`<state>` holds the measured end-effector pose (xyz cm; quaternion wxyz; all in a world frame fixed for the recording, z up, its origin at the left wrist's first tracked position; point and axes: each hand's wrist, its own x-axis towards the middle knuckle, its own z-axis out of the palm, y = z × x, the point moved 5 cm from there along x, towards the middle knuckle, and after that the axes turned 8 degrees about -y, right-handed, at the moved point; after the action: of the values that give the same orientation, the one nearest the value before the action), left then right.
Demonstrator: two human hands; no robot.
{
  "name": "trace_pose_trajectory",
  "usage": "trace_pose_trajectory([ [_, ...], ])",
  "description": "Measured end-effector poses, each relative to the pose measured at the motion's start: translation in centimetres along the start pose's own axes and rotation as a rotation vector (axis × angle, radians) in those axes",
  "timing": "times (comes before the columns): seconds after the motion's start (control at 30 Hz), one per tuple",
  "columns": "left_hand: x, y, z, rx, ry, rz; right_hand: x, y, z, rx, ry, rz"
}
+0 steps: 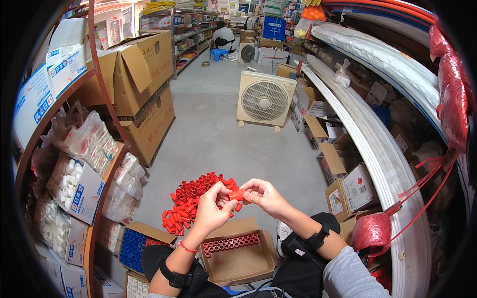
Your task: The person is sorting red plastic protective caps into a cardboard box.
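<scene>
My left hand [216, 210] and my right hand [266, 197] meet in front of me, gripping a short red plastic pipe coupling [235, 195] by its two ends. My fingers partly cover it. Just beyond my left hand, a loose heap of similar red couplings [186, 201] lies on the floor. Below my hands sits an open cardboard box [238, 266], with rows of red couplings [231, 244] standing upright along its far side. Bare cardboard shows across the nearer part of its bottom.
To the left are a box of blue and red fittings [132, 246], a shelf of white fittings [70, 178] and large cartons [149, 123]. A box fan [264, 102] stands ahead on the floor. White pipes [372, 138] run along the right. A person [223, 37] squats far back.
</scene>
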<state>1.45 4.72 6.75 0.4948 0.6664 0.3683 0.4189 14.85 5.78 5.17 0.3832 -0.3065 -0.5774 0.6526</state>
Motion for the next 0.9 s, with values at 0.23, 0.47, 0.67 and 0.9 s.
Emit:
trace_pose_trajectory([
  [0.23,0.2,-0.2,0.2,-0.100,-0.035,0.036,-0.1,-0.1,0.1,-0.003,-0.036,-0.077],
  [0.47,0.0,-0.1,0.1,-0.217,-0.074,0.036,-0.2,-0.7,0.5,-0.052,-0.059,-0.161],
  [0.67,-0.2,-0.2,0.0,-0.266,-0.080,0.044,-0.3,-1.4,1.1,-0.092,-0.041,-0.229],
  [0.9,-0.3,-0.1,-0.1,-0.345,-0.122,-0.015,-0.4,-1.5,1.0,-0.131,-0.028,-0.210],
])
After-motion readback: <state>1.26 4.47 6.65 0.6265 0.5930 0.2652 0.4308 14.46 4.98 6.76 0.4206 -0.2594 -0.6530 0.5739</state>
